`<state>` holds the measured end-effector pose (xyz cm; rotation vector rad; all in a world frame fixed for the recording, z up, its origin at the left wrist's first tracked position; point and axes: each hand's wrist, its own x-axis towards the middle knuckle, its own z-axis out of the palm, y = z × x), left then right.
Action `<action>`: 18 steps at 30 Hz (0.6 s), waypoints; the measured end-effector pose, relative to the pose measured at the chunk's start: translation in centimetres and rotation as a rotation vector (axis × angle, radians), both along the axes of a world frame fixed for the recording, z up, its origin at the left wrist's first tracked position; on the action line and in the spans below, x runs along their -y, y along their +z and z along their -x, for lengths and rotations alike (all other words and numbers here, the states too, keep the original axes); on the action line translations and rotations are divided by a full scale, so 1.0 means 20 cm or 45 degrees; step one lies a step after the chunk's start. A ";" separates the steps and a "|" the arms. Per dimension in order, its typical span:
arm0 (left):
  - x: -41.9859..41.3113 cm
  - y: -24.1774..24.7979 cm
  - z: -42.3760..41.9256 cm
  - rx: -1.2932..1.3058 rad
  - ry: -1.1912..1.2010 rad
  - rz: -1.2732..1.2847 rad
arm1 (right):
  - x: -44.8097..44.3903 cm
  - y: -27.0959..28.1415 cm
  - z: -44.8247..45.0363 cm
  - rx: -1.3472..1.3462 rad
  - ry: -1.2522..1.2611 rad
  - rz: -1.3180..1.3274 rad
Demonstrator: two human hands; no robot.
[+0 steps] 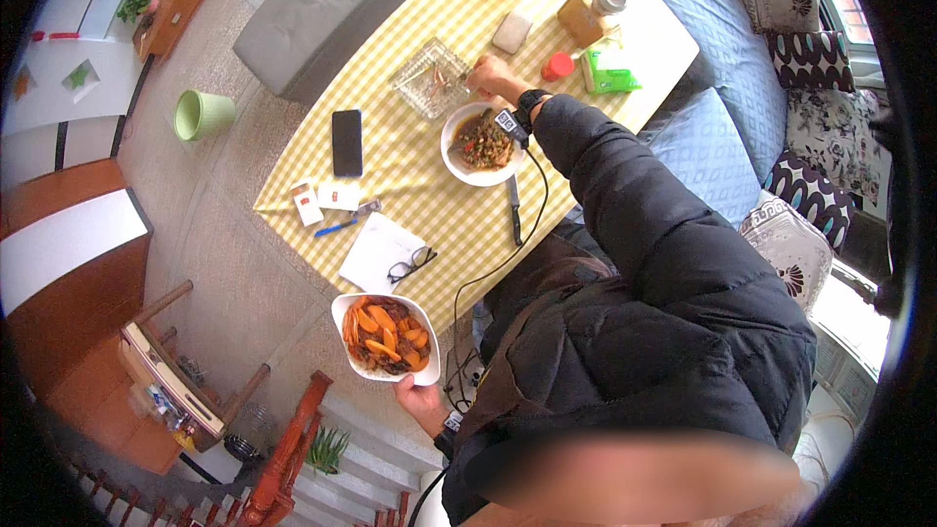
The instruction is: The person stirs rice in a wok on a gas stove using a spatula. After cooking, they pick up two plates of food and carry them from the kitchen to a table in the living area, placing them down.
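My left hand [420, 401] grips the near rim of a white bowl [432, 372] holding sliced orange vegetables and darker food, off the table's near left corner. My right hand [492, 77] is at the right edge of a square glass ashtray [410, 93], its fingers curled; whether they pinch the ashtray's rim or something small I cannot tell. Just below that hand a round white bowl [476, 177] of chopped food in sauce stands on the checked tablecloth [410, 161]. A black-handled knife [515, 212] lies beside this bowl. Each wrist wears a dark strapped device, and a black cable hangs from the right one.
Eyeglasses [412, 264] rest on white paper [377, 249], near a blue pen [336, 228], a smartphone [347, 143] and small cards. Jars, a red-lidded container [558, 66] and a green packet [611, 72] stand farther back. A grey bench [322, 15] flanks the table; a wooden stair railing [289, 446] is at lower left.
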<state>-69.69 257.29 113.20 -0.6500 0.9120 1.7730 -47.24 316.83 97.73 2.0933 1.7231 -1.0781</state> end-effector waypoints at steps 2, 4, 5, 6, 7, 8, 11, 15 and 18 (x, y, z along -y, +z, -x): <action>-0.02 0.03 -0.02 0.039 -0.053 0.091 | 0.03 -0.01 0.03 -0.036 -0.166 -0.016; -0.05 0.04 -0.04 0.019 -0.059 0.029 | 0.05 0.00 0.04 -0.003 -0.297 0.049; -0.06 0.04 -0.05 0.033 -0.050 0.034 | 0.05 0.01 0.05 0.018 -0.326 0.012; -0.08 0.04 -0.05 0.023 -0.065 0.055 | 0.05 0.03 0.06 0.017 -0.301 0.035; -0.09 0.04 -0.05 0.033 -0.056 0.036 | 0.06 0.04 0.07 0.028 -0.280 -0.010; -0.10 0.04 -0.04 0.044 -0.048 0.017 | 0.06 0.06 0.08 0.064 -0.267 -0.009; -0.12 0.03 0.00 0.033 -0.033 0.059 | 0.09 0.10 0.14 -0.120 -0.066 0.004; -0.15 0.02 0.06 0.004 -0.081 0.068 | 0.14 0.16 0.18 -0.349 -0.163 0.056; -0.18 0.00 0.11 -0.009 -0.118 0.054 | 0.21 0.23 0.15 -0.626 -0.306 0.057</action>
